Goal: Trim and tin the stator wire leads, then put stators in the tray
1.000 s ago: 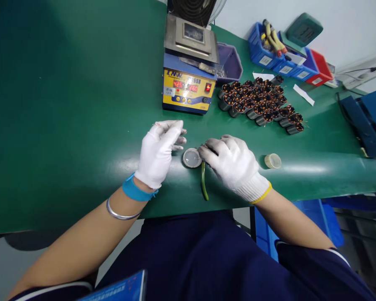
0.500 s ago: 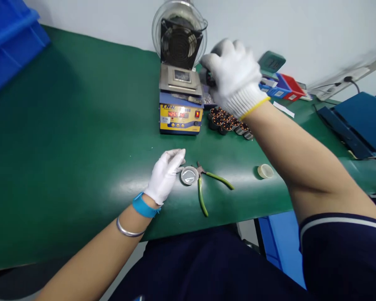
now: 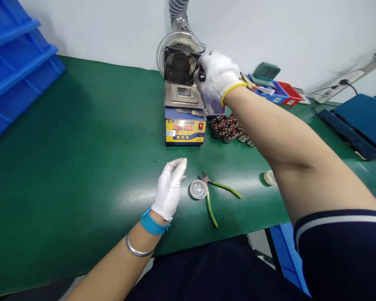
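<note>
My right hand (image 3: 217,76), in a white glove, is stretched out over the solder pot (image 3: 184,113) and grips a small dark wound coil (image 3: 201,76) just above the pot's metal top, in front of the fan (image 3: 180,67). My left hand (image 3: 171,187), also gloved, rests on the green table with its fingers loosely together and nothing seen in it. Right of it lie a small round tin (image 3: 198,189) and green-handled cutters (image 3: 213,195).
A cluster of wound coils (image 3: 227,127) lies right of the solder pot. Small blue and red bins (image 3: 278,94) stand at the back right. A tape roll (image 3: 269,177) peeks from under my right arm. Blue crates (image 3: 9,62) stand at the left.
My right hand left the cutters on the table, rose and reached to the solder pot with a coil. The head tilted up. My left hand stayed on the table.
</note>
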Motion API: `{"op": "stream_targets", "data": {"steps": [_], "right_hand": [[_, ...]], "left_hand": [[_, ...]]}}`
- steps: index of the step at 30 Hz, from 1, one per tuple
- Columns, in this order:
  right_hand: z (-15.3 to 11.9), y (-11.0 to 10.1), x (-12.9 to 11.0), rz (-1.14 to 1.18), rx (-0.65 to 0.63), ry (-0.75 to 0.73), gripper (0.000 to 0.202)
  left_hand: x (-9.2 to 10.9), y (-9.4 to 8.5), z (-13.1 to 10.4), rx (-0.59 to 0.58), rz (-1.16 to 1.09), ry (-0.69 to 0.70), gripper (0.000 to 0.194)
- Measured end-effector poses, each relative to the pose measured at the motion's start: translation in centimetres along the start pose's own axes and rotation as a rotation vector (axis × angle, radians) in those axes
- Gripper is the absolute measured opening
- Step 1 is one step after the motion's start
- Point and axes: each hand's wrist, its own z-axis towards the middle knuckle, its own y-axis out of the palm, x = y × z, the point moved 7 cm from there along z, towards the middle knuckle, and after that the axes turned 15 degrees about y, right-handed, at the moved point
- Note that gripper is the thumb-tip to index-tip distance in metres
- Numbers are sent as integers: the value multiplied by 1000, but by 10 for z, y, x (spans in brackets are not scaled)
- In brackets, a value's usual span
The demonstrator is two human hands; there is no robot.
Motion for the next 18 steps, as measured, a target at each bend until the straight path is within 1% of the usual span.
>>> {"op": "stream_targets", "data": {"steps": [2,3,5,9,11,14,16,18], "right_hand": [[-5,-11,3,46,-47,114,36],[-7,-12,2,82,-64,149,36],[-10,-6,-1,139,-90,185,39],[-11,15,-9,192,-116,203,39],[-12,15,-9,236,-119,228,33],[-17,-1,1,376,-136,265,27],[-26,-15,14,486,-160,295,30],[-42,-24,32,617,-217,322,36]], "left_hand": [[0,1,-1,8,-36,-4,59],[-1,1,-1,7,-51,-8,59],[-2,2,-2,7,-70,-17,60],[-3,2,-3,2,-85,-30,60],[-4,3,-3,-2,-85,-35,61],[-6,3,-2,-4,-90,-38,61],[-7,3,-1,-6,-99,-40,62],[-7,2,0,-7,-111,-40,63]]}}
